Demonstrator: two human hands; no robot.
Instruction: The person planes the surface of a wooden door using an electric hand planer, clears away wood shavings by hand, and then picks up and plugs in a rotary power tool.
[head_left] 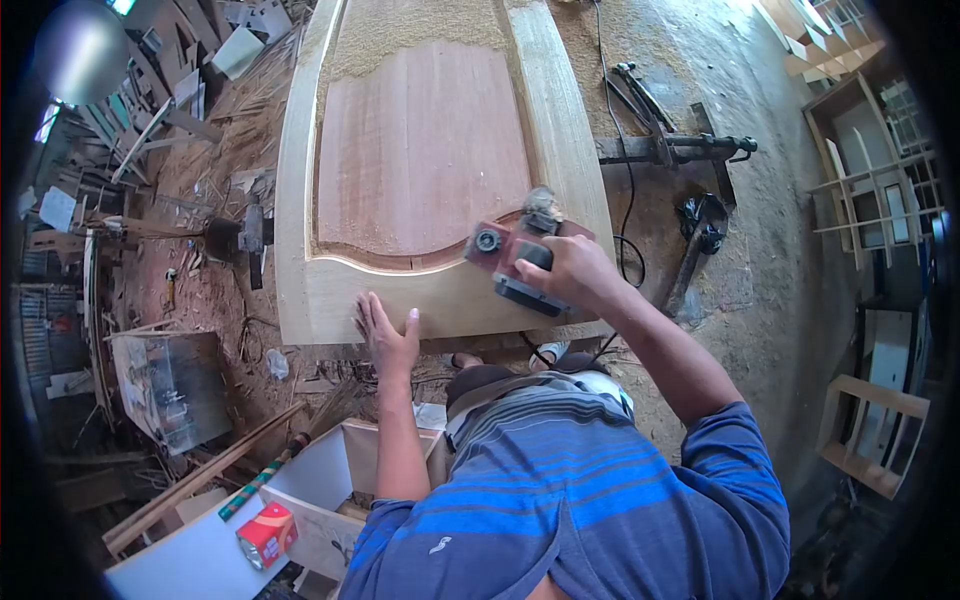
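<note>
A wooden door panel [420, 150] lies flat before me, its pinkish inner panel framed by paler rails with a curved moulding. My right hand [575, 268] is wrapped round the handle of a red and black electric planer [495, 245]. The planer rests over the near right corner of the frame, its round knob facing left. Bare fingers of my left hand [388, 335] lie spread on the near rail, left of the planer, holding nothing. Wood shavings [420, 35] cover the far part of the panel.
A clamp bar [690, 150] juts out right of the door, near a black power cord [632, 190]. Wooden frames [875, 435] stand far right. At lower left are a white open box [310, 520], a red can [267, 535] and wood strips. Scraps litter the floor.
</note>
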